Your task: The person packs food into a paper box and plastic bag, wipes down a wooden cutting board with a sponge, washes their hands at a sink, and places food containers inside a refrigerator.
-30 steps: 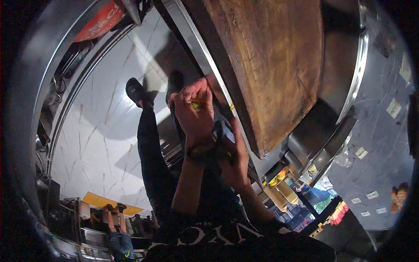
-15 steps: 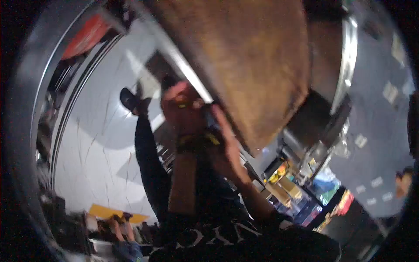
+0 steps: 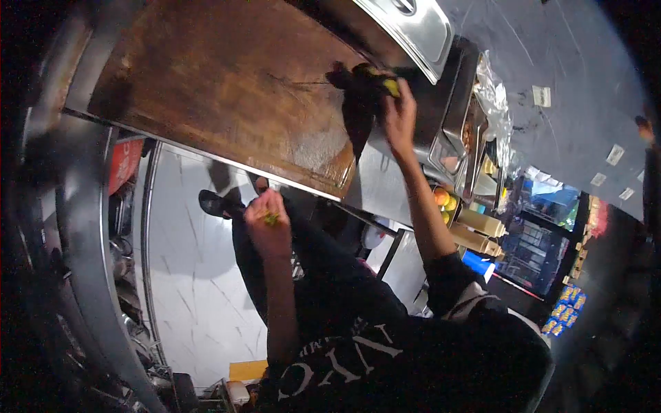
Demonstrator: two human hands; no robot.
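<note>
Left hand [image 3: 268, 215] is in front of the near edge of the wooden board [image 3: 227, 89], above the floor [image 3: 196, 268]; fingers curled inward, nearly closed, around small yellow-green pieces [image 3: 273, 219], exact kind not resolvable. Right hand [image 3: 399, 120] is farther out, at the board's right end; thumb and fingers drawn together on a dark, limp-looking item [image 3: 372, 74] with a yellow-green patch next to the fingertips. Material of item: cannot tell; its outline merges with dark shadow on the board. Far side, just beyond the right hand: stainless steel lid [image 3: 413, 31]. To the right of the right forearm: metal tray [image 3: 468, 131] with crumpled clear wrap [image 3: 492, 96] beside it, round fruit [image 3: 444, 199] in red and yellow-green, then two pale squeeze bottles [image 3: 482, 223] lying side by side. Blue-and-yellow packets [image 3: 564, 310] stacked farther right.
</note>
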